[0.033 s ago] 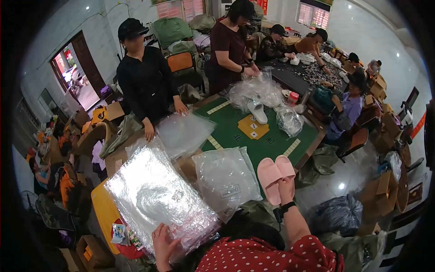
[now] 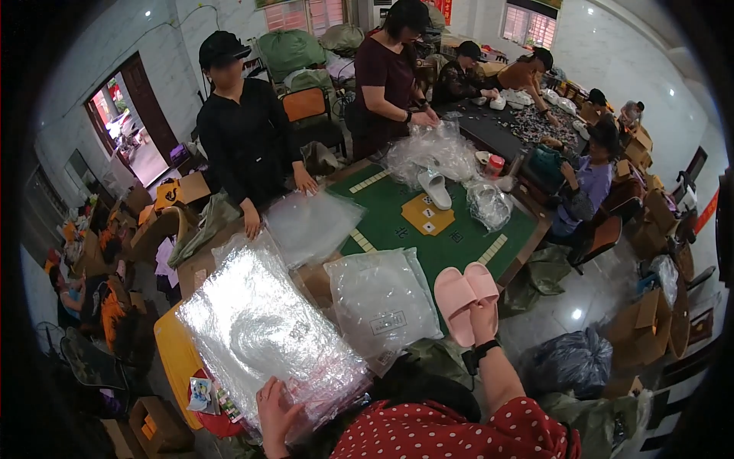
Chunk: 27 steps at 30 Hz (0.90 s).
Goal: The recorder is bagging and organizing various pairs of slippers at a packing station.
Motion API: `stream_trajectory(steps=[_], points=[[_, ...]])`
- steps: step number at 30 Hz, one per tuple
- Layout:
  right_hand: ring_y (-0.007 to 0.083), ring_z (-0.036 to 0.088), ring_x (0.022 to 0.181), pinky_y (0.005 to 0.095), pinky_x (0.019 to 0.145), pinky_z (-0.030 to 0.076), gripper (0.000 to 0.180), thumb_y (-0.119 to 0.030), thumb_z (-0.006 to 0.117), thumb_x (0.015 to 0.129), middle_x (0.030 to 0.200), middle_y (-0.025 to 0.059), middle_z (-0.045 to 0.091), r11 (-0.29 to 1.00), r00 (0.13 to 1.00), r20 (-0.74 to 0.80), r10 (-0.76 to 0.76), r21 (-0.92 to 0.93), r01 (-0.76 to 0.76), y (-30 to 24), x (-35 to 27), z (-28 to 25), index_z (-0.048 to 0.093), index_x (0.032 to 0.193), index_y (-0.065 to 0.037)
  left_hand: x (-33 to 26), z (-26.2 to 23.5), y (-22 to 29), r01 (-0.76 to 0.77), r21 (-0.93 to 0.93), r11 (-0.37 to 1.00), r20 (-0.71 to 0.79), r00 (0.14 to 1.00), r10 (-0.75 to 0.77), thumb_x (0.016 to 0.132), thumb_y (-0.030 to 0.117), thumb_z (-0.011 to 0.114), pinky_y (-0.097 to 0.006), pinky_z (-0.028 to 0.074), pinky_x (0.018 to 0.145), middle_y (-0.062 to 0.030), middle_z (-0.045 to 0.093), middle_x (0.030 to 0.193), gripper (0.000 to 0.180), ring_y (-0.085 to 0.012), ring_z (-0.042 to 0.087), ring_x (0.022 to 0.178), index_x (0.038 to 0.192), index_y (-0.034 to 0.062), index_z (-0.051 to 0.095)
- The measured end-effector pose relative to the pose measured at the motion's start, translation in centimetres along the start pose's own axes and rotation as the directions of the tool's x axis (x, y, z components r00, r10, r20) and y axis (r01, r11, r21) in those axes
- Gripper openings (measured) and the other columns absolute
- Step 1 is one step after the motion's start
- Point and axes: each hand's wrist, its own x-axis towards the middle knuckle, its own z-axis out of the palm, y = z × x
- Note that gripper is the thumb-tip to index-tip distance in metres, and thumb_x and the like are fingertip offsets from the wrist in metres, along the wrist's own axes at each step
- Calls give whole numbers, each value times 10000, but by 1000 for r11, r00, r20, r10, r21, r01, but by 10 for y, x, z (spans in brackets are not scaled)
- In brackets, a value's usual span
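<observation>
A pair of pink slippers [image 2: 457, 302] is held by my right hand [image 2: 483, 321] over the near right edge of the table. The fingers go in at the heel end, and their tips are partly hidden. My left hand [image 2: 277, 413] lies with fingers apart on the near edge of a thick stack of shiny clear plastic bags [image 2: 267, 321]. Between the hands sits a smaller pile of frosted plastic bags [image 2: 378, 294]. Farther off on the green table top [image 2: 382, 222], a white slipper [image 2: 435, 190] leans beside a wrapped slipper [image 2: 489, 205].
Across the table, a person in black [image 2: 245, 138] touches a flat clear bag sheet [image 2: 313, 226]. Another, in dark red [image 2: 386, 99], handles crumpled clear plastic [image 2: 428, 153]. Boxes [image 2: 638, 329] and a dark bag [image 2: 573, 363] lie on the right floor; a yellow stool [image 2: 174, 359] stands left.
</observation>
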Motion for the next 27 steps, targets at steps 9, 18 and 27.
stream_trajectory(steps=[9, 18, 27], points=[[400, 640, 765, 464, 710, 512, 141, -129, 663, 728, 775, 228, 655, 922, 971, -58, -232, -332, 200, 33, 99, 2, 687, 756, 6, 3, 2, 3, 10, 0, 1000, 3, 1000, -10, 557, 158, 836, -461, 401, 989, -173, 519, 1323, 671, -400, 461, 1161, 1163, 18, 582], [397, 586, 899, 460, 780, 474, 193, -156, 683, 717, 888, 234, 616, 937, 986, 34, -165, -307, 167, -16, 166, 28, 646, 732, 33, -3, 2, 16, 77, 66, 995, 11, 997, -78, 592, 199, 805, -456, 380, 1031, -187, 494, 1357, 688, -398, 447, 1225, 1208, 5, 565], [365, 656, 818, 422, 728, 508, 183, -131, 663, 744, 841, 207, 679, 932, 963, 103, -248, -244, 267, -36, 141, 51, 690, 852, 15, 7, 4, 12, 103, 71, 992, 14, 994, -104, 614, 176, 799, -434, 362, 1071, -179, 473, 1388, 702, -382, 422, 1271, 1247, 5, 548]])
